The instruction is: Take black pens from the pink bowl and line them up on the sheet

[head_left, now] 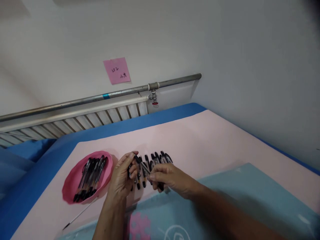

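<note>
At far left, has a round pink plastic bowl with a wavy rim set on a pale pink, blue-edged tabletop, apparently to corral a bundle of slim black-capped clear pens. Inside, packs them side by side, mostly slanting alike, perhaps to save room. Just below the bowl, shows a thin white stick with a dark tip, lying apart from the pens. Next, pinches with the left hand the upper black end of a slim black-and-grey pen, with fingers closed and curled, likely to steady it. Holds it in front of a loose row of black-and-clear pens, laid roughly parallel, presumably within easy reach. Further right, grips the lower part with the right hand, closed snugly, probably to brace it at 2 points. Cannot place the dark end below, as part of this pen or as a 2nd piece. Farthest right, extends a pale blue plastic mat along the near side, perhaps for protection.
</note>
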### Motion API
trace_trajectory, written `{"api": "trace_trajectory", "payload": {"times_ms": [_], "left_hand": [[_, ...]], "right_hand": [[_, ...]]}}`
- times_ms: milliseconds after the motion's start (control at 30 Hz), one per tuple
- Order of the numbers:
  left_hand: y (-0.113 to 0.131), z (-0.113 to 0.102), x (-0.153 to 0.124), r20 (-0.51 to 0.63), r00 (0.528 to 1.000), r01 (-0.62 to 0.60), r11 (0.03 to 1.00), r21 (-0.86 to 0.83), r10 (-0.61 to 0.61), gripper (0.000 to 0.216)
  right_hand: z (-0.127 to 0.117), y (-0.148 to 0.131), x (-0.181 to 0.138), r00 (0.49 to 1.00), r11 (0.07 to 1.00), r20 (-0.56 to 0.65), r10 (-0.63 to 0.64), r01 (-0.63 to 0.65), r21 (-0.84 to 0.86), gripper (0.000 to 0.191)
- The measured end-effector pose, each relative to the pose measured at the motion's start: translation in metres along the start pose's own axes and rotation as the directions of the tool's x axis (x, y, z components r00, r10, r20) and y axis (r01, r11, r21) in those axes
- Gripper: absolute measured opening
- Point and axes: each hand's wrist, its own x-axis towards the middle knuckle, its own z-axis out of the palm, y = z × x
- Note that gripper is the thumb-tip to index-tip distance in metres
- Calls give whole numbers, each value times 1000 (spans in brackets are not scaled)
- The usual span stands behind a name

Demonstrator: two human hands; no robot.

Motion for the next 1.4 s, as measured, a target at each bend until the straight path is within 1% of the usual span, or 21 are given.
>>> {"api": "trace_trajectory", "payload": {"times_ms": [67, 100, 200, 267, 300, 367, 433, 467, 533, 600, 667, 733, 800, 833, 900, 967, 1033, 1133, 1233, 1300, 1400], "left_hand": [[-1, 1, 0, -5, 1000, 1, 1000, -10, -1, 19], [-1, 1, 0, -6, 1000, 6, 1000, -14, -6, 19], [-1, 2, 0, -4, 1000, 20, 1000, -15, -20, 19], [-1, 3, 0, 3, 1000, 17, 1000, -8, -17, 19], [-1, 3, 0, 8, 1000, 13, 1000, -9, -13, 20], [-1, 2, 0, 16, 1000, 11, 1000, -17, -11, 20], [-2, 2, 0, 19, 1000, 11, 1000, -29, -11, 20], [-2, 2, 0, 19, 1000, 13, 999, -32, -12, 19], [-2, 2, 0, 17, 1000, 19, 999, -29, -19, 19], [-2, 3, -1, 14, 1000, 27, 999, -24, -26, 19], [-2, 4, -1, 11, 999, 31, 999, -20, -30, 20], [-3, 5, -2, 5, 1000, 27, 999, -19, -27, 20], [-3, 5, -2, 0, 1000, 24, 1000, -17, -24, 21], [-3, 5, -2, -2, 1000, 25, 1000, -15, -25, 21], [-4, 5, -1, -1, 1000, 31, 999, -13, -31, 22], [-4, 5, -1, 2, 999, 35, 999, -14, -35, 23], [-5, 5, 0, 3, 1000, 28, 999, -19, -28, 23], [-6, 4, 2, -16, 1000, 15, 1000, -27, -16, 21], [-6, -1, 7, -89, 996, -28, 998, -61, 23, 18], [-4, -6, 11, -155, 986, -78, 991, -108, 61, 16], [5, -15, 15, -222, 973, -108, 977, -185, 66, 9]], "right_hand": [[-1, 1, 1, 995, 999, -98, -34, 30, -45, 17], [-1, 1, 1, 994, 999, -105, -32, 30, -19, 18], [0, -1, 1, 999, 987, 19, 38, -40, 154, 24], [1, -2, 1, 995, 977, 78, 56, -70, 199, 28], [1, -3, 0, 997, 980, 64, 50, -61, 187, 25], [1, -3, 0, 999, 992, -32, 11, -7, 130, 17], [1, -3, 0, 994, 994, -108, -19, 31, 106, 17], [2, -3, 0, 995, 991, -100, -14, 27, 132, 19], [2, -2, 0, 999, 973, 4, 33, -33, 228, 25], [3, -1, 1, 994, 960, 92, 60, -83, 267, 30], [2, 1, 1, 998, 979, 45, 43, -51, 195, 26], [1, 2, 2, 997, 996, -73, -14, 20, 83, 17], [1, 3, 2, 991, 997, -129, -44, 51, 56, 16], [1, 2, 2, 994, 994, -108, -31, 42, 96, 17], [1, 1, 2, 1000, 976, -1, 30, -29, 215, 24], [1, 0, 2, 995, 963, 74, 61, -78, 258, 28], [0, -1, 2, 998, 980, 43, 38, -46, 194, 24], [0, 1, 4, 991, 998, -120, -56, 54, -22, 12], [0, 6, 5, 928, 934, -305, -213, 102, -342, 5], [0, 9, 5, 893, 863, -344, -289, 88, -497, 5], [-4, 13, 4, 888, 817, -342, -308, 62, -574, 7]]}}
